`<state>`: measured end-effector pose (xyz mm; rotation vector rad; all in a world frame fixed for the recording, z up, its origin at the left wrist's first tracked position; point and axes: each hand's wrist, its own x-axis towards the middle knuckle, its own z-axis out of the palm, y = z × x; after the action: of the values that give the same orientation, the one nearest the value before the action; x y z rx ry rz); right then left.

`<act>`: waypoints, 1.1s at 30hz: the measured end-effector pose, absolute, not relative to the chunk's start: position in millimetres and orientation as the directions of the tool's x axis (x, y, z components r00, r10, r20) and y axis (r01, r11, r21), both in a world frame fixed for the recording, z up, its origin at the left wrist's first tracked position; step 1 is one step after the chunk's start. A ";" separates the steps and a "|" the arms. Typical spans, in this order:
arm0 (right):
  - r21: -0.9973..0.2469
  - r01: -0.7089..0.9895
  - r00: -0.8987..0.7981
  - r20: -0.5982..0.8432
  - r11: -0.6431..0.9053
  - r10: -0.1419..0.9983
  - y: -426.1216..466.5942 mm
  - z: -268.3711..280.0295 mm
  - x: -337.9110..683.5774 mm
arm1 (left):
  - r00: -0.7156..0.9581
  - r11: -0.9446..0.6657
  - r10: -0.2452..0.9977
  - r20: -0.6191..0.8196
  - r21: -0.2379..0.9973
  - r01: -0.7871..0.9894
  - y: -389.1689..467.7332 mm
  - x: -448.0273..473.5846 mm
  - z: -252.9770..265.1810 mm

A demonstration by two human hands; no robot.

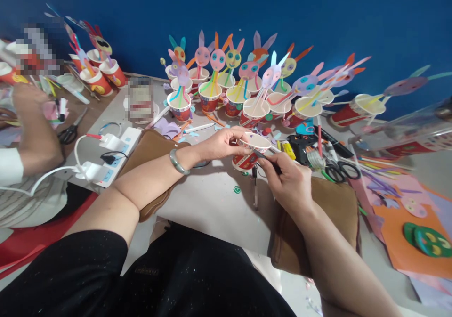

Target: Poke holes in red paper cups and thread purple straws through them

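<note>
My left hand (pixel 226 142), with a bangle on the wrist, is closed round the side of a red and white paper cup (pixel 243 161). The cup's open mouth faces up. In my right hand (pixel 291 178) is a slim dark tool (pixel 260 155), its tip against the cup's right side; its exact kind is hard to make out. Just below the cup a pen (pixel 255 190) lies on the table near a small green heart-marked piece (pixel 237 190). Behind my hands stand several paper cups (pixel 254 112) with paper rabbit heads on coloured straws.
Black scissors (pixel 341 170) and a glue gun (pixel 298 150) lie to the right, by orange paper (pixel 406 241). On the left are a power strip (pixel 122 154), other scissors (pixel 70 128) and a co-worker's arm (pixel 38 128). Brown cushions (pixel 318 223) lie under my forearms.
</note>
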<state>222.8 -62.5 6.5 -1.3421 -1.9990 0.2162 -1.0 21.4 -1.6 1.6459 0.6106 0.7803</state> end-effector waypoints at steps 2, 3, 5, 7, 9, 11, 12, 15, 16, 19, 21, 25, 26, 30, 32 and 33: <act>-0.516 0.729 -0.207 0.460 0.450 0.863 -60.8 4.9 222.7 | 0.623 -0.237 0.766 0.159 0.971 0.044 22.0 -1.9 -2.9; -0.527 0.722 -0.204 0.457 0.449 0.866 -59.9 4.0 222.6 | 0.611 -0.259 0.775 0.161 0.963 0.075 22.3 -2.1 -3.4; -0.552 0.709 -0.198 0.441 0.438 0.875 -58.5 2.4 222.4 | 0.593 -0.310 0.785 0.179 0.942 0.126 22.6 -2.4 -4.3; -0.574 0.703 -0.191 0.416 0.420 0.889 -57.8 1.5 222.0 | 0.586 -0.346 0.786 0.199 0.926 0.150 22.6 -2.5 -4.9; -0.584 0.701 -0.190 0.400 0.409 0.897 -57.8 1.4 221.9 | 0.586 -0.358 0.784 0.204 0.920 0.158 22.3 -2.7 -5.1; -0.575 0.706 -0.193 0.406 0.414 0.893 -58.2 1.7 222.1 | 0.589 -0.356 0.783 0.199 0.920 0.162 22.0 -2.9 -4.9; -0.562 0.712 -0.198 0.415 0.421 0.888 -58.6 1.7 222.3 | 0.590 -0.355 0.783 0.197 0.920 0.164 21.9 -3.0 -4.8; -0.489 0.758 -0.211 0.442 0.432 0.872 -60.1 1.3 223.5 | 0.586 -0.373 0.783 0.208 0.911 0.176 22.1 -3.1 -4.5; -0.457 0.779 -0.217 0.446 0.429 0.868 -60.6 1.0 223.8 | 0.584 -0.385 0.783 0.216 0.905 0.182 22.2 -3.1 -4.4; -0.377 0.829 -0.226 0.449 0.412 0.865 -61.6 0.3 224.7 | 0.578 -0.416 0.781 0.238 0.888 0.197 22.6 -3.3 -4.0; -0.359 0.839 -0.228 0.450 0.409 0.863 -61.9 0.4 224.8 | 0.577 -0.420 0.781 0.241 0.885 0.199 22.8 -3.5 -3.8; -0.402 0.816 -0.231 0.432 0.416 0.872 -61.8 2.3 224.5 | 0.578 -0.406 0.780 0.239 0.896 0.178 23.5 -3.7 -4.1; -0.420 0.809 -0.228 0.423 0.412 0.877 -61.7 3.0 224.3 | 0.580 -0.399 0.780 0.235 0.901 0.170 23.8 -3.7 -4.4; -0.477 0.784 -0.210 0.399 0.397 0.893 -61.6 5.3 223.8 | 0.584 -0.352 0.785 0.206 0.924 0.147 23.8 -3.2 -4.4; -0.499 0.771 -0.202 0.399 0.397 0.894 -61.3 5.6 223.5 | 0.583 -0.333 0.789 0.191 0.932 0.145 22.9 -2.9 -3.3; -0.509 0.764 -0.199 0.400 0.397 0.895 -61.2 5.6 223.4 | 0.584 -0.328 0.790 0.187 0.933 0.146 22.3 -2.8 -2.5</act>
<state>223.4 -61.2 5.6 -1.4124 -2.0083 0.2589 -2.8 22.3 -2.5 1.8113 0.7640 0.8047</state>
